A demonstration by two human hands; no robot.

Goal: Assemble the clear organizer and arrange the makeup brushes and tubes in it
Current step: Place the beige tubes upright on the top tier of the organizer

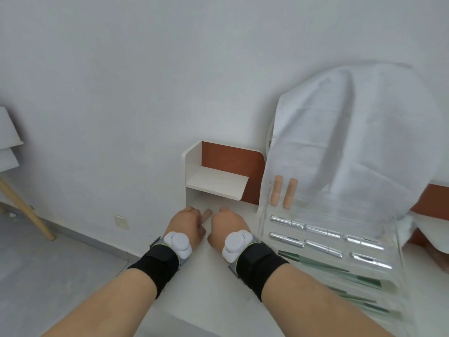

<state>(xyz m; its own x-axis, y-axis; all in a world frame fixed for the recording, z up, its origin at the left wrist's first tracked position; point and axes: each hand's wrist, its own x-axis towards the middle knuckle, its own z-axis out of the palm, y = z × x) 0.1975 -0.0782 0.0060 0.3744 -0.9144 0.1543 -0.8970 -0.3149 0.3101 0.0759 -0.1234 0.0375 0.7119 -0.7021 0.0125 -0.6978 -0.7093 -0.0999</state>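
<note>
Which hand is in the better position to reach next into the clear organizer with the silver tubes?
Probably the right hand. The clear organizer stands on the right side of it, while the left hand rests farther away and would have to cross over the right one. Both hands lie curled on the white table.

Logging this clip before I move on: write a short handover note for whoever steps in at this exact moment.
Left hand: resting on the white desk, fingers curled, holding nothing visible.
Right hand: same, beside the left, nothing visibly held.
Organizer: assembled, to the right of the hands. It holds silver tubes in two rows, two peach tubes behind them, green brushes in front.
White cloth: draped behind and over the organizer's back.
Done: apparently everything. Left: nothing obvious; no loose items in view.
</note>
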